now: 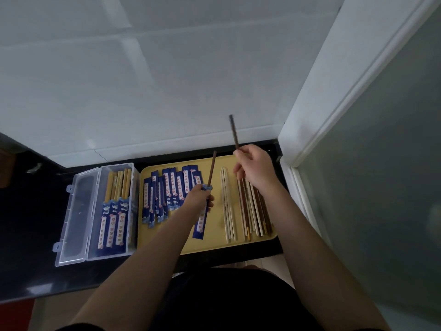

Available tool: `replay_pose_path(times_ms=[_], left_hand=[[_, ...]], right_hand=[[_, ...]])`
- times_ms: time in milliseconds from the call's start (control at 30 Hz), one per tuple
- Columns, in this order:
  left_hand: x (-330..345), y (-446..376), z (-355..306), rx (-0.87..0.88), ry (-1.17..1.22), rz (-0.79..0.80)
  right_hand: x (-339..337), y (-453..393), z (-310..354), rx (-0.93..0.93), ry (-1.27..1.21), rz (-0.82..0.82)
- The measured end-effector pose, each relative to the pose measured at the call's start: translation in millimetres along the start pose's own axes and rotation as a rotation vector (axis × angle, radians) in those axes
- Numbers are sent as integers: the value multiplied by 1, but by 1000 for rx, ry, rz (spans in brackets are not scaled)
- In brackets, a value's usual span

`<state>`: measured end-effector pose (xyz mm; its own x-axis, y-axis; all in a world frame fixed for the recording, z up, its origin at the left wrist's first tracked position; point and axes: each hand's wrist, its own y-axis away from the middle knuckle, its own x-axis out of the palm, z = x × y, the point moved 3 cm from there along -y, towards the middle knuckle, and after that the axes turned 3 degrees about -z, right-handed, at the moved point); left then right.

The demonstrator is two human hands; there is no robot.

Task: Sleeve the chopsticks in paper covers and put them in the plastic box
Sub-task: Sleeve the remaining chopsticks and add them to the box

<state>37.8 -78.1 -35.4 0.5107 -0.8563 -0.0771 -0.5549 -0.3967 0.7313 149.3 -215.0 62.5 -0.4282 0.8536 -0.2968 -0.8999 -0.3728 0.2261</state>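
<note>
- L hand (199, 198) grips blue paper cover (201, 220) w/ 1 dark chopstick (212, 169) sticking out, over yellow tray (214, 242).
- R hand (254, 168) pinches 2nd dark chopstick (233, 131), long axis pointing away; cover mouth lies down-left of it, L hand nearer.
- Plastic box (95, 211) far left on table: 3 sleeved sets. Empty covers approx 10, loose sticks approx 12, too overlapped to count exactly.

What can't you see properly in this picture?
- Head view: the writing on the paper covers is too small to read.
- The lower part of the dark chopstick is hidden by the left hand and its cover.
- The right hand hides some loose chopsticks.
</note>
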Motion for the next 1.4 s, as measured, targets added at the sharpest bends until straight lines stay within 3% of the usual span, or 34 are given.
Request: replay_pose_path(times_ms=[233, 500, 633, 800, 933, 1333, 1400], left_hand=[[1, 13, -5, -4, 91, 7], [3, 21, -11, 139, -64, 57], [2, 23, -14, 173, -39, 59], [-2, 24, -16, 168, 2, 49], [-3, 23, -17, 190, -112, 85], [-27, 36, -33, 122, -44, 79], [-37, 35, -36, 155, -124, 54]], right_hand=[[-6, -7, 7, -93, -14, -233], [2, -8, 2, -92, 46, -144], [4, -4, 3, -188, 212, -68], [-3, -5, 9, -213, 107, -152], [-4, -6, 13, -220, 48, -254], [38, 11, 22, -267, 330, -238], [42, 13, 25, -269, 421, -228]])
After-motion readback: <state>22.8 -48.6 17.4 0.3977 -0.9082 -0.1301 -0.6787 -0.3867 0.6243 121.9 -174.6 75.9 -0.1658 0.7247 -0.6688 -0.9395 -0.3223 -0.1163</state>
